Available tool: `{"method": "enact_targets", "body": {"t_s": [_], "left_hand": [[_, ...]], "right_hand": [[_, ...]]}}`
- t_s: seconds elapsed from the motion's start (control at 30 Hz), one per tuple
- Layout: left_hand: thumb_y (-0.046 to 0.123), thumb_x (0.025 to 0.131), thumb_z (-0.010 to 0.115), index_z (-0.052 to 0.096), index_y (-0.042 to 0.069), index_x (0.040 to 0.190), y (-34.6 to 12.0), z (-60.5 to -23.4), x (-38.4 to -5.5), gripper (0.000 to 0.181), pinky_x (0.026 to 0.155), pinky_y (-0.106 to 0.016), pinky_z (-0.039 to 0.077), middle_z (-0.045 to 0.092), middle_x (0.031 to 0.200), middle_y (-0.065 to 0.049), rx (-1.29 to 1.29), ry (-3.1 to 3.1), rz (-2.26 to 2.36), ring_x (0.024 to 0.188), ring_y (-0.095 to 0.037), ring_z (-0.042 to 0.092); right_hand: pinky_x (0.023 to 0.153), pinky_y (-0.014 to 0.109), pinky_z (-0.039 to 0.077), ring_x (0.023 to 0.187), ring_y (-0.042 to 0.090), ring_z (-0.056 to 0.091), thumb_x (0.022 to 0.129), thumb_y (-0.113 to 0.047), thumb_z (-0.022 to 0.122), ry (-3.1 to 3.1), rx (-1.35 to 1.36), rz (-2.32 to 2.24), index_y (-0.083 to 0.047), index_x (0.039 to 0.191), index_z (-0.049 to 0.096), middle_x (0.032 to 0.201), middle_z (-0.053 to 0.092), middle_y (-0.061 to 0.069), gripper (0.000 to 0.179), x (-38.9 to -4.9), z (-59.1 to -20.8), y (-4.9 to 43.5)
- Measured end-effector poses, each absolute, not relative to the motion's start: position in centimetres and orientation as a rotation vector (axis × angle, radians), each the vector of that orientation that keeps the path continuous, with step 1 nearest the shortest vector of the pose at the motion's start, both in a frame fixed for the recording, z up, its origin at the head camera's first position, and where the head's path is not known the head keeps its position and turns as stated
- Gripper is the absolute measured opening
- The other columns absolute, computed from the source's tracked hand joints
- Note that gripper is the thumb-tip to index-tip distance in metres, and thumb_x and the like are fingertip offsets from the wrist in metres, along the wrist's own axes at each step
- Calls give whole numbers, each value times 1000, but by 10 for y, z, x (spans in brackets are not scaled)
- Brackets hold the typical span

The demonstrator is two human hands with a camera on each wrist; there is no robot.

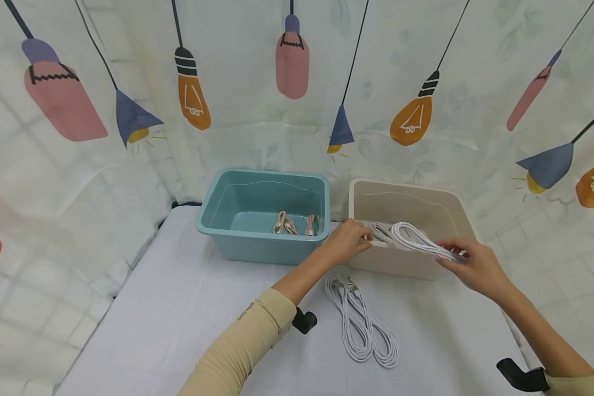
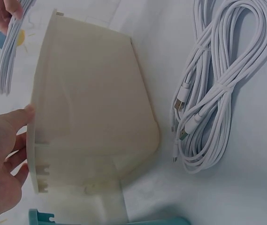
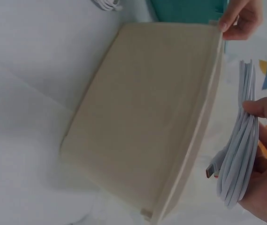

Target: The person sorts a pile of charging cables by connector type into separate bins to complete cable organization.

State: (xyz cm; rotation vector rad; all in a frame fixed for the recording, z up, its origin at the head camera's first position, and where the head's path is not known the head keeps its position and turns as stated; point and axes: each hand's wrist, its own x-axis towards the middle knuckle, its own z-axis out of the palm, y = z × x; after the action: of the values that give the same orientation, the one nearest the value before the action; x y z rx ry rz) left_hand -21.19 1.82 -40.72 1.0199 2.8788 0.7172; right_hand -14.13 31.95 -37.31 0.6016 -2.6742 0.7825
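My right hand (image 1: 475,267) holds a coiled white cable (image 1: 413,239) over the beige bin (image 1: 401,261). In the right wrist view, a connector (image 3: 213,168) shows on this bundle, thumb on one side and fingers on the other. Another white coil (image 1: 381,232) shows beside it at the bin; whether it lies inside I cannot tell. My left hand (image 1: 347,241) grips the bin's near left rim, thumb outside and fingers over the inner side, as the left wrist view shows. Two bundled white cables (image 2: 222,89) lie on the table in front of the bin, their plugs toward it.
Left of the beige bin stands a teal bin (image 1: 257,247) with several small cable bundles (image 1: 282,223) inside. Both stand at the back of the white-covered table (image 1: 178,308). Behind them hangs a curtain (image 1: 247,99) printed with lamps.
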Motion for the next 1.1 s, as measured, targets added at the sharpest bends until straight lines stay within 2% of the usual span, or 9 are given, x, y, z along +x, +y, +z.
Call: {"method": "enact_targets", "body": {"t_s": [0.3,0.63,0.9,1.1], "left_hand": [[24,104,71,78,12,114,18,-408,-213,17,88,-27,53,74,112,-3,1017,2881,719,107,-20,63],[24,103,71,78,13,114,18,-408,-213,17,87,-27,53,73,110,-3,1030,2894,700,105,-19,63],[24,104,71,78,12,114,18,-408,-214,18,84,-28,51,73,108,-3,1051,2894,703,102,-19,62],[24,103,72,79,13,113,18,-409,-214,16,82,-26,51,73,107,-2,1048,2904,700,100,-18,61]], "right_hand": [[60,20,44,79,-1,51,86,1,83,-2743,537,795,4,114,75,96,74,16,30,-165,-361,320],[60,22,45,82,-2,51,89,-1,81,-2760,530,787,4,114,75,96,74,18,26,-189,-351,314],[61,22,43,87,25,59,91,-3,79,-2793,512,778,8,114,74,96,72,22,26,-206,-346,308],[68,25,44,90,28,60,93,-5,78,-2818,495,775,8,117,73,101,73,24,28,-219,-343,306]]}}
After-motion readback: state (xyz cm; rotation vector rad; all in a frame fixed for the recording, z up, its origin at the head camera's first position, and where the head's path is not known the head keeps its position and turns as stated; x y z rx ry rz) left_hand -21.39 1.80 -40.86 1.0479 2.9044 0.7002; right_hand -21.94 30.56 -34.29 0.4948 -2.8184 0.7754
